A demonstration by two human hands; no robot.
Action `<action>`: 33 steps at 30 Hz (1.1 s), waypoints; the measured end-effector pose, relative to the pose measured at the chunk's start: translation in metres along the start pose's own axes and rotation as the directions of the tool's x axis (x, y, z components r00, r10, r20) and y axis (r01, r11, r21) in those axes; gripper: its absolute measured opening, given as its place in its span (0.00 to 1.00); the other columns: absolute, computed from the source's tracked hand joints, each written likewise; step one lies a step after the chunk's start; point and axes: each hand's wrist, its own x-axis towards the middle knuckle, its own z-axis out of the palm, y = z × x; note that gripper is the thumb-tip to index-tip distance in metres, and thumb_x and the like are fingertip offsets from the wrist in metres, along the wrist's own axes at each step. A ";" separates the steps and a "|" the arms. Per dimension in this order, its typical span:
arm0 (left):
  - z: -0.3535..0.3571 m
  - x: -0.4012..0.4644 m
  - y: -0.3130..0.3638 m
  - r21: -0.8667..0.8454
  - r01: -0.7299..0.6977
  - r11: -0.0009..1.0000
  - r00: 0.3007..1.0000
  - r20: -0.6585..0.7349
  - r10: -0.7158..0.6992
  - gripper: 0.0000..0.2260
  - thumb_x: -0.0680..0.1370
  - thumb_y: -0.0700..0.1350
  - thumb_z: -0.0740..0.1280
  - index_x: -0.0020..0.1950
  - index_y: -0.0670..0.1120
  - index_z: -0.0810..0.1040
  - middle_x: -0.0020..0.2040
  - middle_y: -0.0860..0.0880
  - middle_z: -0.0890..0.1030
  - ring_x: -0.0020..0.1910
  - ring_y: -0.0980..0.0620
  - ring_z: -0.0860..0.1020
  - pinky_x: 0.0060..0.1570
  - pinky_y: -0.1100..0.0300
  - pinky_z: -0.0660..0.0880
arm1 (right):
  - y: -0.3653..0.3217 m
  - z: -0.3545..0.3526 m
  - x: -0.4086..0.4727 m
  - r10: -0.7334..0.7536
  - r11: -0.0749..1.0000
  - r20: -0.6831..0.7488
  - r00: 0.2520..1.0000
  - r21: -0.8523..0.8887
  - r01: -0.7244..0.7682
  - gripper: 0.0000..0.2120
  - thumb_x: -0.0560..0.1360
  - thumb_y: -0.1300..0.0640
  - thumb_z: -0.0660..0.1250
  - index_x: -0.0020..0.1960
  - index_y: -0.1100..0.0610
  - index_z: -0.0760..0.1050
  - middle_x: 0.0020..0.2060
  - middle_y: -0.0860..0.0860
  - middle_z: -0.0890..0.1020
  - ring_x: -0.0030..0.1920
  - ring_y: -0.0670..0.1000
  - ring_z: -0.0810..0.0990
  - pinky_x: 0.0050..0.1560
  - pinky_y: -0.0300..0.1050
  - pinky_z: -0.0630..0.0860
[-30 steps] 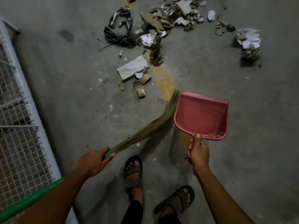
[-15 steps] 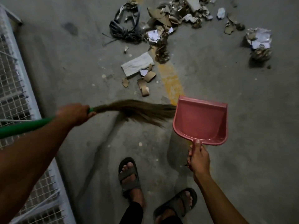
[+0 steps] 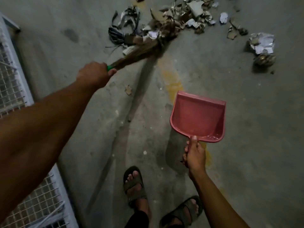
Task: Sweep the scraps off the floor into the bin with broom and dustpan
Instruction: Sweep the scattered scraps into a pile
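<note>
My left hand (image 3: pixel 94 74) grips the green handle of a straw broom (image 3: pixel 139 51), whose bristles reach forward into the pile of cardboard and paper scraps (image 3: pixel 179 18) at the top of the head view. My right hand (image 3: pixel 195 153) holds the handle of an empty pink dustpan (image 3: pixel 199 116), raised above the floor nearer to me, right of the broom. A crumpled paper wad (image 3: pixel 261 42) lies apart at the right. One small cardboard bit (image 3: pixel 128 91) sits on the floor below the broom. No bin is in view.
A white wire-mesh cage (image 3: pixel 14 83) runs along the left edge. A tangle of dark straps (image 3: pixel 118 32) lies left of the pile. My sandalled feet (image 3: pixel 134 185) stand at the bottom on grey concrete with a faded yellow line (image 3: pixel 172 83).
My left hand swung the broom from low near my feet up and forward into the scrap pile, pushing the loose white sheet and cardboard pieces along. The dustpan stayed roughly steady in my right hand.
</note>
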 end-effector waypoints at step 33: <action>0.055 -0.406 0.175 -0.585 0.809 0.059 0.512 0.652 -0.560 0.28 0.88 0.58 0.57 0.59 0.33 0.81 0.50 0.32 0.85 0.50 0.34 0.85 0.55 0.45 0.81 | -0.130 -0.109 -0.006 -0.119 0.945 0.319 0.940 -0.253 0.206 0.24 0.84 0.35 0.57 0.45 0.53 0.76 0.31 0.50 0.76 0.24 0.49 0.70 0.27 0.42 0.68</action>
